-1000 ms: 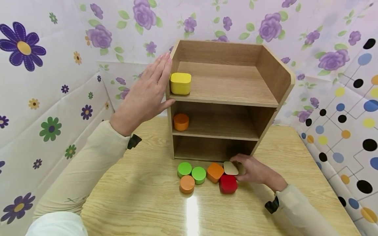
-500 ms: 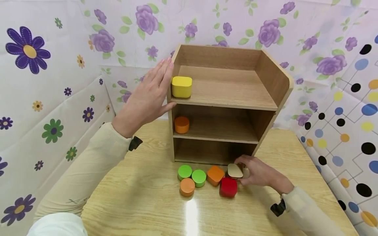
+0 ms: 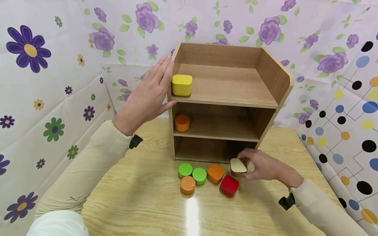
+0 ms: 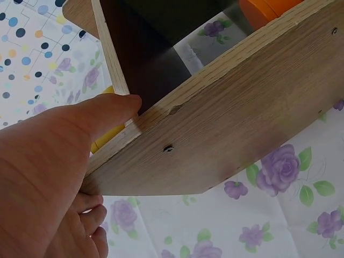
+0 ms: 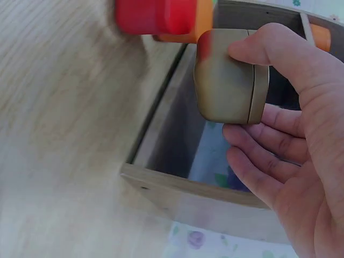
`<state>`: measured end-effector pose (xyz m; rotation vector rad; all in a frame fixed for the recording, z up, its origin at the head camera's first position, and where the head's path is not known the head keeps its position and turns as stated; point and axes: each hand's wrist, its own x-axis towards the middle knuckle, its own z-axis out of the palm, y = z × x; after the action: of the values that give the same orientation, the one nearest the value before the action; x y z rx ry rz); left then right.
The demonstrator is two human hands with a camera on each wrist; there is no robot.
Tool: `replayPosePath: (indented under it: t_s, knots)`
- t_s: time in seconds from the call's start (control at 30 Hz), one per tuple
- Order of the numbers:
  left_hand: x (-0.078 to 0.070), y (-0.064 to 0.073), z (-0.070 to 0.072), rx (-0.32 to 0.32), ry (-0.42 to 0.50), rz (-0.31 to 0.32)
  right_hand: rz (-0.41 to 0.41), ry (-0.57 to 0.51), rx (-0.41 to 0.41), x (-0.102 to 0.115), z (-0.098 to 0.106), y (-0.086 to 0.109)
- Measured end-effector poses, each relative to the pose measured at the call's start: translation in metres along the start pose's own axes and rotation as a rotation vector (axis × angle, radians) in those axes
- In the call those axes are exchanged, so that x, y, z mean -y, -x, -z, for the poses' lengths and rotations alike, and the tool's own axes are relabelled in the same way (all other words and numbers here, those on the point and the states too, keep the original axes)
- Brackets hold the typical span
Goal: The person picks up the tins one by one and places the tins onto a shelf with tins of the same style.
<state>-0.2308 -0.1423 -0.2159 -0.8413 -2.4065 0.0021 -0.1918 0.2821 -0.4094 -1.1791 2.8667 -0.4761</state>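
Observation:
My left hand (image 3: pixel 147 93) lies along the outer left side of a small wooden shelf (image 3: pixel 224 104), fingers straight. Its thumb touches the shelf's front edge, as the left wrist view shows. With thumb and fingers, my right hand (image 3: pixel 262 164) pinches a small beige lidded box (image 5: pixel 226 80) in front of the bottom compartment; it looks tilted and lifted off the table. Nearest to it are a red rounded-square box (image 3: pixel 229 186) and an orange rounded-square box (image 3: pixel 215 173). Two green round boxes (image 3: pixel 185 170) and an orange round box (image 3: pixel 187 185) stand further left.
A yellow box (image 3: pixel 181 85) stands at the left end of the top shelf. An orange round box (image 3: pixel 181 123) sits at the left of the middle compartment. The wooden table (image 3: pixel 141 196) is bordered by patterned cloth walls (image 3: pixel 71 98).
My right hand has drawn the beige box rightward, away from the orange and red boxes, and raised it. The red box has turned slightly. My left hand stays on the shelf's side.

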Motion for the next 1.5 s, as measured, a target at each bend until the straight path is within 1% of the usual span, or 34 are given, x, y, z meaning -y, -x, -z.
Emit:
replayPosePath:
  t_s: [0.2,0.43,0.7,0.93,1.1,1.23,1.37,1.5]
  knots:
    - [0.001,-0.001,0.001,0.000,-0.012,-0.005,0.027,-0.033,0.023,0.014,0.023,-0.007]
    - [0.001,-0.001,0.000,-0.009,-0.002,-0.008,0.078,-0.031,0.031,0.036,0.051,-0.019]
    - [0.001,-0.001,-0.001,-0.007,-0.001,-0.013,0.113,-0.005,0.007,0.064,0.096,-0.041]
    - [0.001,-0.002,0.001,0.019,-0.006,0.003,0.146,0.017,0.001,0.084,0.134,-0.063]
    - [-0.001,-0.002,0.000,0.034,-0.002,0.012,0.136,0.043,-0.022,0.094,0.158,-0.075]
    - [-0.001,-0.002,-0.001,0.037,-0.001,0.011,0.130,0.041,-0.045,0.100,0.177,-0.083]
    - [-0.001,-0.002,-0.002,0.019,-0.005,-0.005,0.140,0.040,-0.067,0.109,0.197,-0.092]
    - [0.000,-0.002,-0.001,0.002,-0.016,-0.012,0.112,0.066,-0.062,0.117,0.212,-0.104]
